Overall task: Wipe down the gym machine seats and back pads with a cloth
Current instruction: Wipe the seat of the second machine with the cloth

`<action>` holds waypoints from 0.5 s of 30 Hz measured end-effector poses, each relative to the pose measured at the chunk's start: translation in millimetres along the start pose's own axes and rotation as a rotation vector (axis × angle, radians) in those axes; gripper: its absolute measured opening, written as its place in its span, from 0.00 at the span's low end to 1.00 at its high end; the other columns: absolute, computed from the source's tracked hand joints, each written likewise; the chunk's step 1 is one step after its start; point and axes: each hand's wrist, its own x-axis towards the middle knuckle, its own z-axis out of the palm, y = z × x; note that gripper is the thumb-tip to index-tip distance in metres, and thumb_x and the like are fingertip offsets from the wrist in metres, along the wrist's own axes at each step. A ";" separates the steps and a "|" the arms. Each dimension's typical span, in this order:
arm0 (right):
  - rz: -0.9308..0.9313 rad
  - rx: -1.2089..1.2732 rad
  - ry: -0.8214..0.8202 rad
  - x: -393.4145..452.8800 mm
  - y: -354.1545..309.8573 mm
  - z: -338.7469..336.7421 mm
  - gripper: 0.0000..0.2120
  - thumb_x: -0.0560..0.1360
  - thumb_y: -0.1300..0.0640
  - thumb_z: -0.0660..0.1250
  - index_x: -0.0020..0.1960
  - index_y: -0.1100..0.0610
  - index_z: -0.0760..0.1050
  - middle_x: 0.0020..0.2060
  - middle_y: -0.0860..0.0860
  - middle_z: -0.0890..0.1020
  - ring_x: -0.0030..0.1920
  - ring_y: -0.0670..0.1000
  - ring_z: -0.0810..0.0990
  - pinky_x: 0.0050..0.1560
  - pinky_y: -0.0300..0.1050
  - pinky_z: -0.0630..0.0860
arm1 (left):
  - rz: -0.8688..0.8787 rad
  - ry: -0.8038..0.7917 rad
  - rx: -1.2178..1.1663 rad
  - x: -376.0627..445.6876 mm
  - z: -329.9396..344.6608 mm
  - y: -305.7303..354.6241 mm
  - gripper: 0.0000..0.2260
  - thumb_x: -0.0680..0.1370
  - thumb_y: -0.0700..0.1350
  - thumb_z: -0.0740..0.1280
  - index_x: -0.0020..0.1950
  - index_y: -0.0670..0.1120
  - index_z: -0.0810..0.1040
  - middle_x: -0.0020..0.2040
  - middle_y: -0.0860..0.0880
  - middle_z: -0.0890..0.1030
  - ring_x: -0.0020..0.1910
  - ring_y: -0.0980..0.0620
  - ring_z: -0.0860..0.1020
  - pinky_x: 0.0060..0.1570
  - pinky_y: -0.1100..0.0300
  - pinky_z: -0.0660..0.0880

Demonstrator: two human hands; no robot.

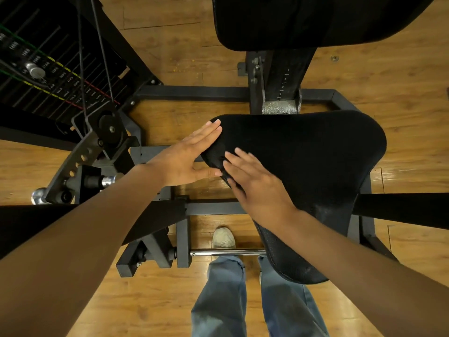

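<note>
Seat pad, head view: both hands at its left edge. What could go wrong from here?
1. No cloth is visible: the left hand and right hand lie flat and bare on the seat pad, so wiping may just smear it.
2. The back pad looks untouched and might get skipped.
3. Both hands sit near the pulley bracket and cable; a slip off the edge could hit metal.
</note>
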 end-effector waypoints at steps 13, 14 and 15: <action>0.032 0.031 0.034 24.7 -8.1 13.3 0.20 0.70 0.67 0.75 0.61 0.67 0.78 0.60 0.61 0.80 0.65 0.60 0.76 0.67 0.55 0.71 | 0.050 0.080 -0.011 -1.0 4.4 -5.1 0.47 0.69 0.69 0.60 0.80 0.50 0.45 0.80 0.58 0.41 0.77 0.63 0.39 0.76 0.58 0.47; 0.003 0.035 0.001 13.8 -7.1 7.0 0.20 0.71 0.66 0.74 0.62 0.66 0.77 0.61 0.60 0.79 0.67 0.59 0.75 0.68 0.54 0.69 | 0.049 0.077 0.001 -0.8 4.4 -5.4 0.47 0.69 0.68 0.61 0.80 0.50 0.44 0.79 0.58 0.41 0.77 0.63 0.38 0.75 0.59 0.47; -0.023 0.036 -0.036 2.9 -5.7 1.0 0.20 0.73 0.64 0.72 0.64 0.64 0.77 0.63 0.59 0.79 0.68 0.57 0.73 0.70 0.53 0.68 | 0.042 0.072 0.014 -0.8 4.3 -5.7 0.46 0.70 0.66 0.62 0.80 0.51 0.44 0.79 0.59 0.40 0.76 0.64 0.38 0.75 0.60 0.46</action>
